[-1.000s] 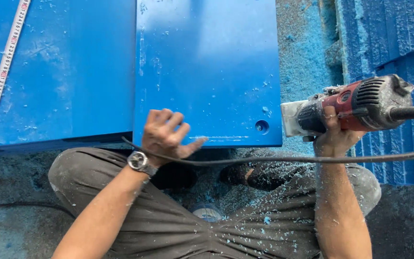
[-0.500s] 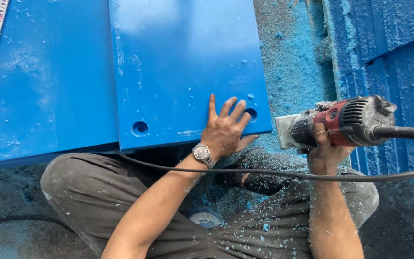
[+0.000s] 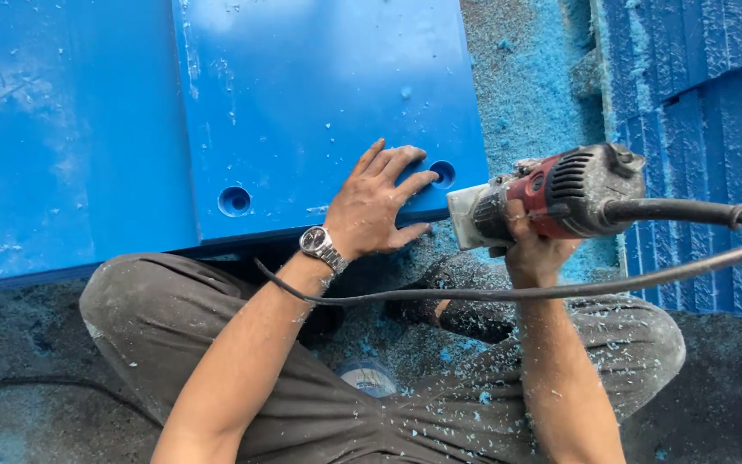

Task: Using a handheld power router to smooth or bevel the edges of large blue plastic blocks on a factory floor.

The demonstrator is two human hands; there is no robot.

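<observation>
Head view looks down on a seated person's lap and a blue panel [image 3: 319, 112] lying on a larger blue sheet [image 3: 62, 146]. Left hand [image 3: 377, 204] lies flat and open on the panel's near right corner, fingers spread and pointing away from the person, gripping nothing; its fingertips reach just beside a round hole [image 3: 442, 174] at that corner. A second hole [image 3: 234, 201] sits along the panel's near edge, well left of the hand. A watch [image 3: 319, 247] is on that wrist. Right hand [image 3: 536, 254] is closed around the body of a red and grey router [image 3: 551, 199], held on its side just off the panel's right edge, its pale base close to the corner. A black cord [image 3: 491, 294] runs from the router's rear and loops across in front of the panel, over the left forearm. Compared with a second ago, the left hand has shifted from the panel's near edge, where its fingers were curled, to lie flat farther right by the hole; since half a second ago it has barely changed. The panel now sits farther right in the frame, and the left hole has come into sight. The router stays in the same grip beside the panel. Blue shavings [image 3: 526, 94] cover the ground right of the panel and dust the grey trousers [image 3: 302, 404].
</observation>
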